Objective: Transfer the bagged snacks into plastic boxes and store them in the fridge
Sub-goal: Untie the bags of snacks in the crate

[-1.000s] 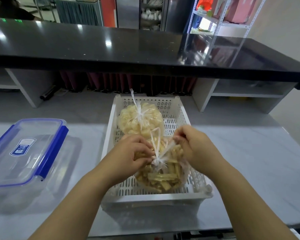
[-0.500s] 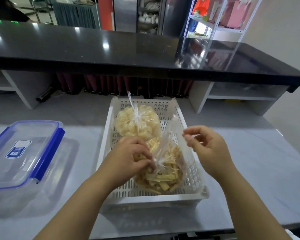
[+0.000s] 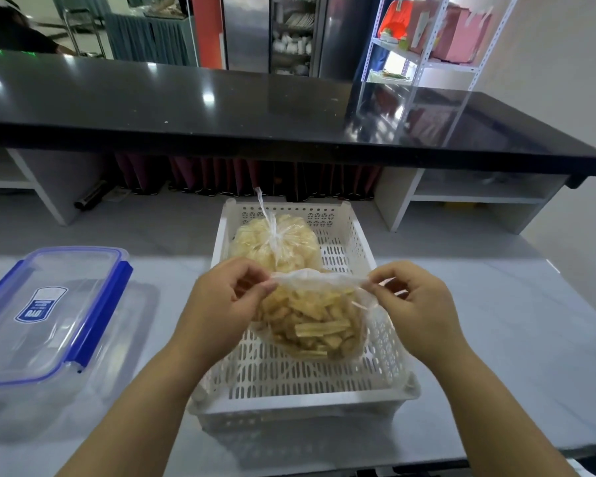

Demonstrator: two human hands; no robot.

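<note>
The left hand [image 3: 226,297] and the right hand [image 3: 415,306] each pinch one side of the mouth of a clear bag of stick-shaped snacks [image 3: 310,325], pulled wide and held above the white perforated basket [image 3: 324,401]. A second, tied bag of pale chips [image 3: 274,244] lies in the basket's far end. A lidded plastic box [image 3: 45,321] sits left on the counter [image 3: 516,356].

Basket [image 3: 375,242]: white perforated plastic, matt. Snack bags [image 3: 310,321] and [image 3: 272,242]: thin clear film, crinkled, slightly glossy. Box [image 3: 49,390]: clear smooth plastic, lid [image 3: 42,315] transparent with glossy blue clips and a paper-looking label. Worktop [image 3: 496,339]: pale grey, marble-look, smooth with a soft sheen. Upper counter [image 3: 221,108]: black, polished, mirror-glossy. Rack [image 3: 424,56] behind: white-painted perforated metal.
</note>
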